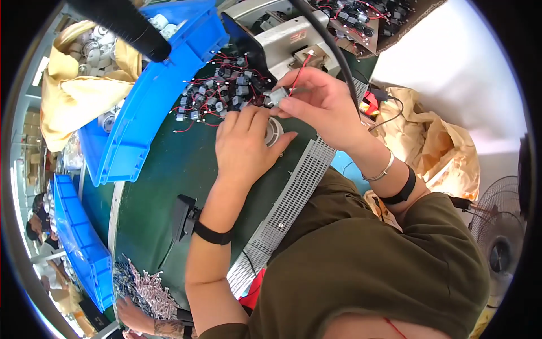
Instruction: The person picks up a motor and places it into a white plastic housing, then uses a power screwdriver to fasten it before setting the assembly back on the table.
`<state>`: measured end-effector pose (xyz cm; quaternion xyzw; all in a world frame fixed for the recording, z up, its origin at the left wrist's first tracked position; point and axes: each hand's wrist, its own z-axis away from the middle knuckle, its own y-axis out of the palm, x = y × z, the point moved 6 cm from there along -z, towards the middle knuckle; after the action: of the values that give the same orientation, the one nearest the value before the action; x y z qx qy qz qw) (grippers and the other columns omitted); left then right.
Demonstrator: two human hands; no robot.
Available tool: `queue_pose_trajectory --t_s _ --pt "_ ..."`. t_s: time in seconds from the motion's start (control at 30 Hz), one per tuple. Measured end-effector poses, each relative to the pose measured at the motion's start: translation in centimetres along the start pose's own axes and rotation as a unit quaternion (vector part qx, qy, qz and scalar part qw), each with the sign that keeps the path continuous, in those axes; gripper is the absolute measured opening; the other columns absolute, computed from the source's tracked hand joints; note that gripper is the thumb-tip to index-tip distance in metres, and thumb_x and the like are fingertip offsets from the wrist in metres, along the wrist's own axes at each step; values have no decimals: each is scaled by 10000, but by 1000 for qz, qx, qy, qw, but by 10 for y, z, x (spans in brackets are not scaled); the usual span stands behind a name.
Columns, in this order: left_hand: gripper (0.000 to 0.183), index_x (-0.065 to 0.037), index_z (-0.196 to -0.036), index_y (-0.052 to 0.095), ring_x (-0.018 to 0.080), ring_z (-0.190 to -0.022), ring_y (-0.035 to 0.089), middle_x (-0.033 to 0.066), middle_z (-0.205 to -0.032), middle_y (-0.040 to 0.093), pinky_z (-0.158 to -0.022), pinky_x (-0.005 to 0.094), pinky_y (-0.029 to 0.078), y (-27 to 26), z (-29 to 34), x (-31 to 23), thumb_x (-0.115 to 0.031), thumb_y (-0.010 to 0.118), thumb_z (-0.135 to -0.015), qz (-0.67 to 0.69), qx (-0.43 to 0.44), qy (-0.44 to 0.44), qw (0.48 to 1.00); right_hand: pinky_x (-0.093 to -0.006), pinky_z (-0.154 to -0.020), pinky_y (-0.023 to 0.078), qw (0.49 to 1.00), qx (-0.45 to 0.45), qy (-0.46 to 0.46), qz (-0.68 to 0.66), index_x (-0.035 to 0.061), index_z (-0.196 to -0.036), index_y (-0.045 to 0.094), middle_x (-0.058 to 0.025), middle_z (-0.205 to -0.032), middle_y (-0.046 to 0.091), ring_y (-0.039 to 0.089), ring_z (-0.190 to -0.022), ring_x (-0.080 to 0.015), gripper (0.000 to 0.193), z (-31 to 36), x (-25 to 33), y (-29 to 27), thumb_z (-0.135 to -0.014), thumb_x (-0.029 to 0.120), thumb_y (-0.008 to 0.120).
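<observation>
My right hand pinches a small grey motor between thumb and fingers; a red wire with a white connector rises beside its fingers. Just below, my left hand lies around a round white plastic housing on the green work surface. Its fingers bend over the far side and its thumb stretches along the near side. The fingertips are partly hidden. A pile of small grey and black motors with red wires spreads beyond my left hand.
A metal fixture stands at the back, with a black cable in front. Blue bins with white round parts line the left. A perforated metal strip edges the bench. Another person's hand is by pink-and-white wires. A fan stands right.
</observation>
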<state>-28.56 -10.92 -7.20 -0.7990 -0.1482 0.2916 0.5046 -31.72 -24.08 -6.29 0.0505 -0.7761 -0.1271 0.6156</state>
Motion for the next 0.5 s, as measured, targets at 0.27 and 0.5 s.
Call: queue_pose_trajectory --t_s 0.27,0.5 --pt "916 -18 -1288 391 323 -1113 495 166 -1227 500 -944 395 395 -10 28 20 -271 841 -531 146 -87 -25 985 -242 -799 498 981 105 60 152 -18 -1050 545 -42 -1000 575 579 -869 -95 256 -1 -12 7 -807 -28 622" --pt "701 -14 -1172 489 322 -1075 504 136 -1120 552 -922 406 396 -5 26 22 -231 814 -590 100 -60 -81 990 -264 -712 517 906 206 -75 362 5 -1018 570 -72 -949 566 596 -804 -135 240 -15 4 29 -786 -35 620"
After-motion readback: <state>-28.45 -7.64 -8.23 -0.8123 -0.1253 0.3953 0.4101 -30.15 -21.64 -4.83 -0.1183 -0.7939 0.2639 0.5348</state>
